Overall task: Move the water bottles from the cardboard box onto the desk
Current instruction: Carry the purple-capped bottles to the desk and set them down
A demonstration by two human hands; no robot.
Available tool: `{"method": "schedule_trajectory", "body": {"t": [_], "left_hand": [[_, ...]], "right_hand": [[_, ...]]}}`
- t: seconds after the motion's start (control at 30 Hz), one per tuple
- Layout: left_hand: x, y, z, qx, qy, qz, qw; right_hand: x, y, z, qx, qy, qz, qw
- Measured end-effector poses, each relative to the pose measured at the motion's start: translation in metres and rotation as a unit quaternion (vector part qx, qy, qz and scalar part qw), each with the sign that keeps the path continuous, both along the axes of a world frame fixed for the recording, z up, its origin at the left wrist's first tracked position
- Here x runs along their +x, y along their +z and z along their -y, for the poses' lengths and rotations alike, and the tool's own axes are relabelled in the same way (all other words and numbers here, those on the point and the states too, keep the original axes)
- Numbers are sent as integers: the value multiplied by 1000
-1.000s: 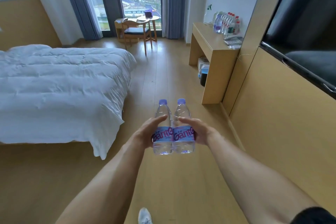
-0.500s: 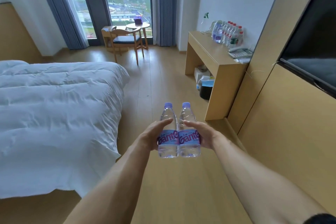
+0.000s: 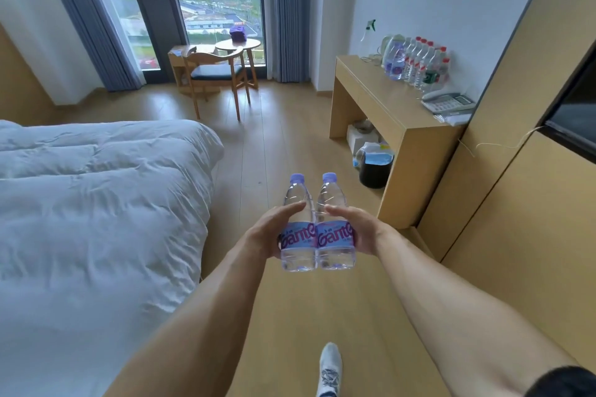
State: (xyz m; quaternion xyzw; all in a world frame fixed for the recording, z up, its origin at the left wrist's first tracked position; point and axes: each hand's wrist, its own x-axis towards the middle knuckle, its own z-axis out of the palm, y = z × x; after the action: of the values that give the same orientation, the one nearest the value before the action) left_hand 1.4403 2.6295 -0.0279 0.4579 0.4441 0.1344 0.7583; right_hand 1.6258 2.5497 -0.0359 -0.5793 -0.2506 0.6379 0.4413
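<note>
Two clear water bottles with purple caps and purple labels stand upright side by side in front of me. My left hand point(image 3: 269, 230) grips the left bottle point(image 3: 297, 248). My right hand point(image 3: 358, 229) grips the right bottle point(image 3: 335, 248). The bottles touch each other above the wooden floor. The wooden desk point(image 3: 383, 100) stands ahead on the right against the wall. Several water bottles point(image 3: 416, 63) are grouped at its back edge. The cardboard box is not in view.
A bed with a white duvet point(image 3: 96, 203) fills the left. A telephone point(image 3: 448, 103) lies on the desk's near end, and a black bin point(image 3: 375, 167) sits under it. A chair point(image 3: 213, 71) and a small round table point(image 3: 237, 45) stand by the window. Wooden wall panels point(image 3: 516, 203) run along the right.
I have walked forward along the bed toward the desk, which is now nearer and larger. Both hands keep the same hold on the two bottles.
</note>
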Motion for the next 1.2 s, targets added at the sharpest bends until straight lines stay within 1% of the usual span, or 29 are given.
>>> {"method": "schedule_trajectory", "body": {"t": [0.13,0.27,0.43,0.6,0.73,0.87,1.0,1.1,1.2], "left_hand": [[28,-5,-74,46,37,-54,997],[59,0,-149,59,59,-78,994],[99,14,-235,69,71,-77,992],[131,17,-301,66,80,-75,992],[157,14,-348,54,72,-69,994],[187,8,-409,45,56,-66,995],[222,3,-482,59,22,-58,996],[248,3,-544,59,9,-49,997],[269,7,-606,74,-8,-55,996]], "right_hand": [[33,-6,-75,22,12,-11,1000],[67,-1,-155,25,28,-21,999],[108,15,-244,26,44,-15,999],[137,17,-308,18,55,-20,998],[161,11,-357,-2,46,-22,999],[186,3,-411,-2,20,-16,1000],[219,-3,-472,8,-12,-14,1000],[242,-1,-528,23,-26,0,999],[259,4,-586,20,-57,-7,998]]}}
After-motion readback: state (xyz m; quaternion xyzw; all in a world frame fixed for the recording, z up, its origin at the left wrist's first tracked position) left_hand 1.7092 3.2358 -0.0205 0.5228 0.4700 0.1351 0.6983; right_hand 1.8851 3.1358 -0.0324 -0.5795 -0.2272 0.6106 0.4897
